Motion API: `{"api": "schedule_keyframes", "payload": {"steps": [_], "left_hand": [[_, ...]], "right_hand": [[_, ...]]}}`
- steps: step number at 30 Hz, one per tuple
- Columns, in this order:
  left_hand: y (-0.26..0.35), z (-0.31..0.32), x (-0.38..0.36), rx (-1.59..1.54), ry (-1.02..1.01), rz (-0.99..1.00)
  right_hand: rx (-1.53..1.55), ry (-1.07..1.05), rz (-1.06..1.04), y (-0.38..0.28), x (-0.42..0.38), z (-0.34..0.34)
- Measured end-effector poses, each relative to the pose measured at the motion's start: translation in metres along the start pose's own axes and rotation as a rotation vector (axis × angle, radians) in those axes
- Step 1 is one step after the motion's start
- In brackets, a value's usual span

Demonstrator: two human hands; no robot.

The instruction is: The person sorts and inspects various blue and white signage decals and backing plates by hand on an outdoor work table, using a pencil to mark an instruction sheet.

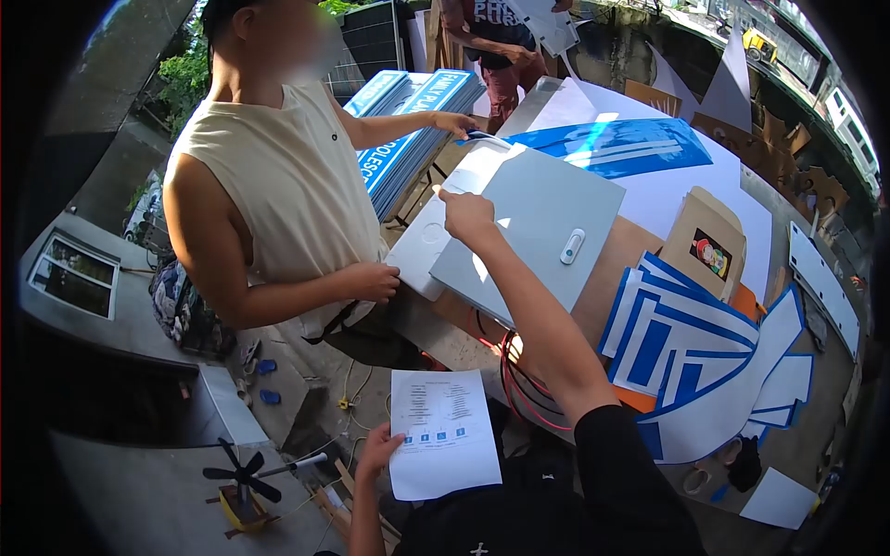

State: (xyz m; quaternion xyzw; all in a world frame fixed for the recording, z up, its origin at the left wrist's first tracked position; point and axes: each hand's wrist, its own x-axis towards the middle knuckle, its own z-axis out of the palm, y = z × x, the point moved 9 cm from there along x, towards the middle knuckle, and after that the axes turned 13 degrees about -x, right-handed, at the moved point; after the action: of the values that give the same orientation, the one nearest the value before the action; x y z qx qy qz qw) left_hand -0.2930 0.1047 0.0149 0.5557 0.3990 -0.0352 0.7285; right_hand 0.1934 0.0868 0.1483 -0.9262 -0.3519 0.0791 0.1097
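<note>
My left hand pinches the left edge of a white printed sheet, which bears columns of text and a row of small blue icons. My right hand is stretched out over a grey metal box with an oval latch; its index finger points toward the person across the table, the other fingers are curled, and nothing shows in it. Beneath that hand lies a white panel. The person in a cream sleeveless top has one hand at the panel's near corner and the other at the far edge.
Stacked blue and white signs stand behind the person. Blue-edged white cutouts and a cardboard box lie at the right. Another person holds a white panel at the back. Cables hang below the table.
</note>
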Motion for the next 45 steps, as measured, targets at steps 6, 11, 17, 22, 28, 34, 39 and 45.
{"api": "schedule_keyframes", "payload": {"steps": [6, 11, 17, 22, 28, 34, 39, 45], "left_hand": [[-0.147, -0.072, -0.108, -0.133, 0.460, 0.038], [-0.245, -0.079, -0.186, -0.087, 0.780, -0.220], [-0.312, -0.076, -0.221, 0.348, 0.734, -0.461], [-0.354, -0.120, -0.214, 0.327, 0.815, -0.439], [-0.391, -0.219, -0.201, 0.164, 0.932, -0.195], [-0.342, -0.310, -0.178, -0.024, 1.017, -0.054], [-0.314, -0.364, -0.139, -0.161, 1.057, 0.014], [-0.275, -0.405, -0.051, -0.490, 0.865, 0.114]], "right_hand": [[0.172, -0.002, 0.015, -0.025, 0.033, 0.005], [0.537, 0.097, -0.165, -0.036, -0.033, 0.017], [0.719, -0.401, -0.699, -0.155, -0.252, 0.039], [0.654, -0.538, -1.562, -0.305, -0.432, -0.007], [0.873, -0.319, -1.702, -0.429, -0.525, -0.032], [0.757, -0.563, -1.695, -0.539, -0.546, 0.004], [0.696, -0.577, -1.642, -0.610, -0.544, 0.023], [0.613, -0.783, -1.785, -0.672, -0.480, 0.062]]}}
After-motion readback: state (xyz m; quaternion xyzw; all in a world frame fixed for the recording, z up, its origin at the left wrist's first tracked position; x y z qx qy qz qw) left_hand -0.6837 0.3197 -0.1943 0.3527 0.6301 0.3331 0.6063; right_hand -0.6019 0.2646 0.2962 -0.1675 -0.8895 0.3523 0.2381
